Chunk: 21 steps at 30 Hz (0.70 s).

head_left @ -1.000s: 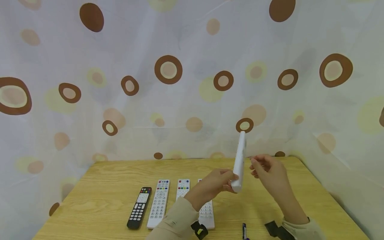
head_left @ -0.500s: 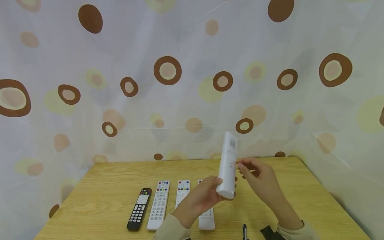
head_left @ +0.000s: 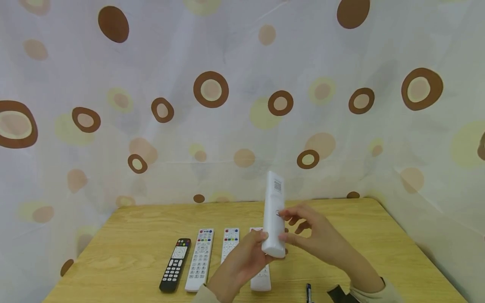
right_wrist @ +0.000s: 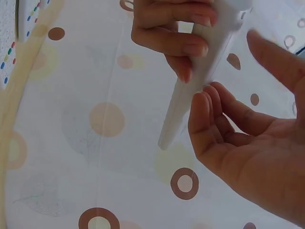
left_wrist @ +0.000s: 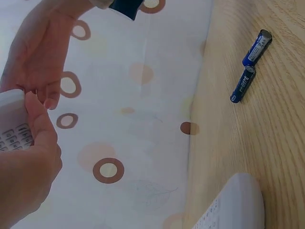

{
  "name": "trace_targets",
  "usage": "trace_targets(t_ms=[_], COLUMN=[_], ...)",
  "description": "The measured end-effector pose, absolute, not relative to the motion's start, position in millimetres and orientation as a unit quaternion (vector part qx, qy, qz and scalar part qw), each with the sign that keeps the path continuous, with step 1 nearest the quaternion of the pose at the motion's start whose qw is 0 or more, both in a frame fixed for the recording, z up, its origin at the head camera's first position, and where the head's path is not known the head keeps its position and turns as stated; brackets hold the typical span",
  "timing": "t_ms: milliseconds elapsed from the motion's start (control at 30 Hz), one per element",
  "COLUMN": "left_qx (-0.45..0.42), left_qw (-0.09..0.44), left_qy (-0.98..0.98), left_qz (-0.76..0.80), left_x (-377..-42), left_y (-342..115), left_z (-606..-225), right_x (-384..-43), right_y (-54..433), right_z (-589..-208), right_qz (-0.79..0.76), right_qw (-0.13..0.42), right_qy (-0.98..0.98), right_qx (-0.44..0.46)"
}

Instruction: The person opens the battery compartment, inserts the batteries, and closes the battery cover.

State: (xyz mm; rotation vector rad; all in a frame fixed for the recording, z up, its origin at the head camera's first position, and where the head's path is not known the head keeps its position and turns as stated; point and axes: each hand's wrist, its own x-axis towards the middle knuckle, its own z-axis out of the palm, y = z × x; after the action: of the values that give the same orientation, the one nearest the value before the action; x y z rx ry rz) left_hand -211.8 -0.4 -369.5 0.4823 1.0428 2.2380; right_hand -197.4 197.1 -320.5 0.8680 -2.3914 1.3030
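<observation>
My left hand [head_left: 240, 259] grips a white remote control [head_left: 273, 229] near its lower end. The remote is raised above the table and tilted, its back with a printed label toward the head camera. Its keys [left_wrist: 14, 138] show in the left wrist view. Against the back of the remote, around a small mark at mid-length, rest the bent fingertips of my right hand [head_left: 322, 237]. The right thumb lies close to the remote's lower edge; in the right wrist view the thumb [right_wrist: 274, 57] looks apart from it.
On the wooden table [head_left: 125, 252] lie a black remote [head_left: 175, 267] and white remotes [head_left: 200, 261], [head_left: 230, 240], [head_left: 260, 281]. Two blue batteries [left_wrist: 257, 47] lie end to end, one partly visible at the head view's bottom edge. A spotted curtain [head_left: 242, 126] hangs behind.
The remote has moved left and turned from edge-on to back-facing. My right hand has followed it leftward, and its fingers have come from apart to touching the back.
</observation>
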Motion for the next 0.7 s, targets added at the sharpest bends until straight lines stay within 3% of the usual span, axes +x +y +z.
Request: trace_targets(t_ms=[433,700], left_qx=[0.192,0.192], left_qw=[0.301,0.294], left_qy=[0.414,0.420], left_qz=[0.837,0.837], left_x=[-211.2,-211.2], left_y=[-3.6,-3.9], left_z=[-377.6,-379.5], right_x=[-203.6,-206.6], right_y=[195.8,196.7], right_z=[-325.3,-328.7], right_qz=[0.452,0.469], right_qw=[0.075,0.067], right_qy=[-0.831,-0.823], right_qx=[0.315,0.313])
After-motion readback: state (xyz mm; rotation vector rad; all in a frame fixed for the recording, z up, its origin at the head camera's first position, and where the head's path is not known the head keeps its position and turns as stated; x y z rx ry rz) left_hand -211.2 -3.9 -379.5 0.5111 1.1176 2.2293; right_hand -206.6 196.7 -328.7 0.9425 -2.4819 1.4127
